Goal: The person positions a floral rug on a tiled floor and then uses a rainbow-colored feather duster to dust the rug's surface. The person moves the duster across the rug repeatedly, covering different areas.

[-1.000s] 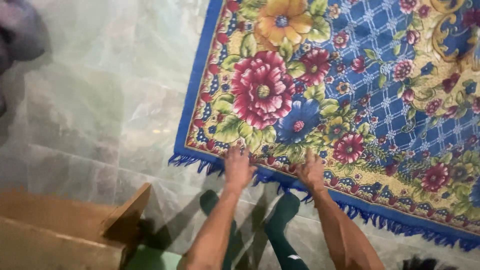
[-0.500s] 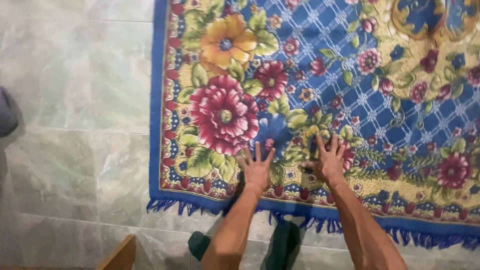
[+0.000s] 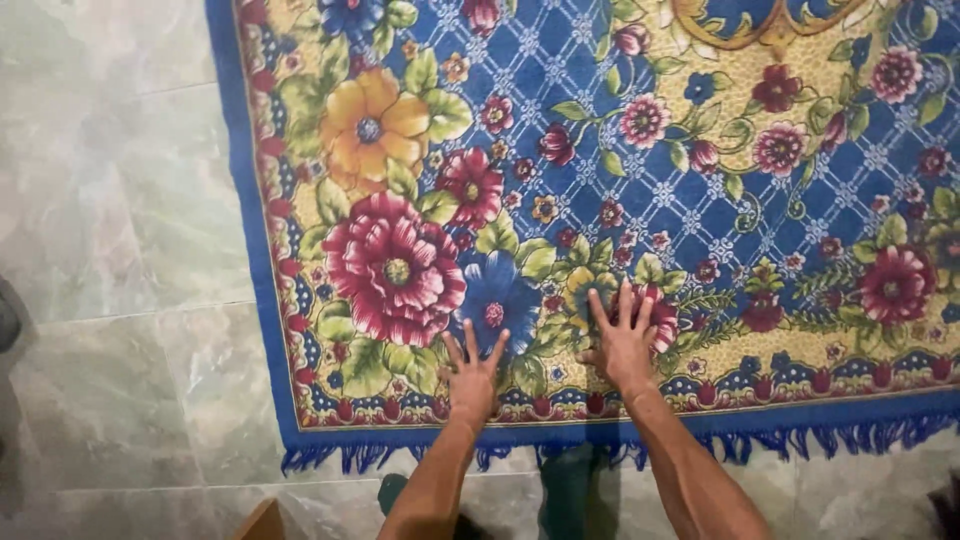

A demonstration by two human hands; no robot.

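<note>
A blue rug (image 3: 640, 180) with red, yellow and blue flowers and a fringed near edge lies flat on the pale tiled floor. My left hand (image 3: 472, 372) presses palm down on the rug's flowered border, fingers spread. My right hand (image 3: 622, 340) lies flat a little farther in, also with fingers spread, beside a red flower. Both hands hold nothing. Both forearms reach in from the bottom of the view.
Grey-green marble tiles (image 3: 110, 300) cover the floor left of the rug. A wooden corner (image 3: 262, 522) shows at the bottom edge. My feet in dark green socks (image 3: 570, 490) stand just below the blue fringe (image 3: 800, 440).
Both hands slid from the rug's fringe edge farther onto the flowered border. The view shifted, so the rug sits more to the left and squarer; the wooden piece has nearly left the frame.
</note>
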